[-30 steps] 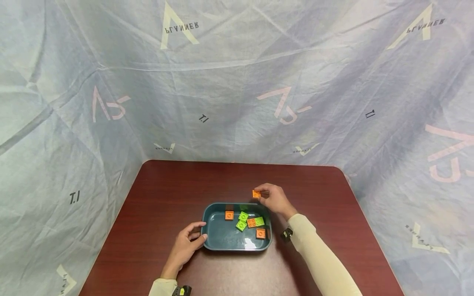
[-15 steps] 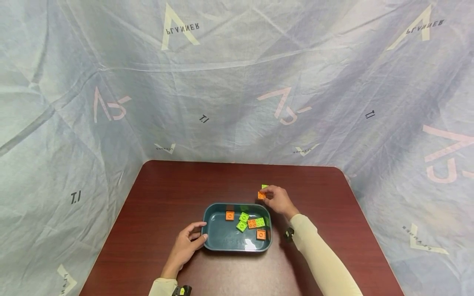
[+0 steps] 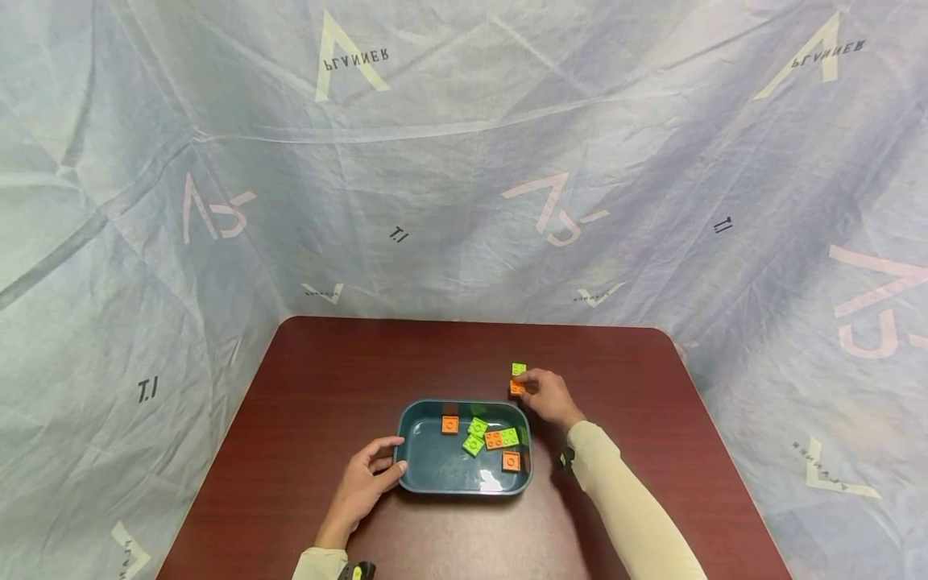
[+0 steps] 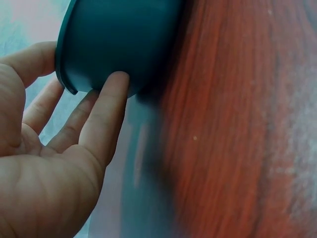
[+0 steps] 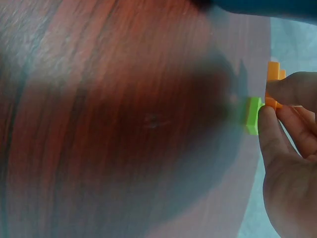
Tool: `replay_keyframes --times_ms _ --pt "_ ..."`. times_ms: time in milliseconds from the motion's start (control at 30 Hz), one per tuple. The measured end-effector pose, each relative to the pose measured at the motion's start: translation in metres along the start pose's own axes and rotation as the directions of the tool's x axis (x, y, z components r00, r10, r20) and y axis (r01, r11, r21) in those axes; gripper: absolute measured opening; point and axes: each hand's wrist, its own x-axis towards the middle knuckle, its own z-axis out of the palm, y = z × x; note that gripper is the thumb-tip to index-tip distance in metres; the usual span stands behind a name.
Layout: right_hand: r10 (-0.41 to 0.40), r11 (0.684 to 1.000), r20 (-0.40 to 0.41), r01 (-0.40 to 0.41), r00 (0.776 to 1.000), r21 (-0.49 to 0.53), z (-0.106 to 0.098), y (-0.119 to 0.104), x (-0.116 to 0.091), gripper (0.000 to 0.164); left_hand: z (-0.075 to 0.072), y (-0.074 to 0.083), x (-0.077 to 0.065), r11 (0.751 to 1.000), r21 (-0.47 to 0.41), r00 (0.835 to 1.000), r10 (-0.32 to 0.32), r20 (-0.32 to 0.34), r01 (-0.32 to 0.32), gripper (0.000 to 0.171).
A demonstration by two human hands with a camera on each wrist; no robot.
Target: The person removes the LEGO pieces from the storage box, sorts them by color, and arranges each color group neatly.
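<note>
In the head view, my right hand [image 3: 548, 395] pinches an orange toy building brick [image 3: 516, 387] on the table's far side, behind the tray. A green building brick [image 3: 519, 369] lies just beyond it. The right wrist view has the orange brick [image 5: 272, 83] raised slightly over the green one [image 5: 253, 116], close to its edge; whether they are joined I cannot tell. My left hand [image 3: 365, 477] holds the left end of a dark teal tray [image 3: 428, 488], thumb against the outer wall in the left wrist view. Its other fingertips are partly hidden at the rim.
Inside the tray lie several green and orange bricks: an orange one [image 3: 449, 424] at the back, green ones [image 3: 474, 444] near the middle, another orange one [image 3: 511, 461] at the right. The reddish-brown table [image 3: 348, 354] ends at a grey fabric backdrop [image 3: 435, 201].
My right hand has moved slightly right and nearer with the orange brick, bringing it close to the green brick, which has come into view. My left hand and the tray stay put.
</note>
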Motion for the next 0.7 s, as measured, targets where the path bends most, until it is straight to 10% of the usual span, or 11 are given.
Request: replay_keyframes --times_ms 700 --pt "0.008 0.998 -0.011 -0.009 1.0 -0.067 0.007 0.015 -0.004 0.029 0.0 -0.001 0.001 1.0 -0.02 1.0 -0.001 0.003 0.001 0.05"
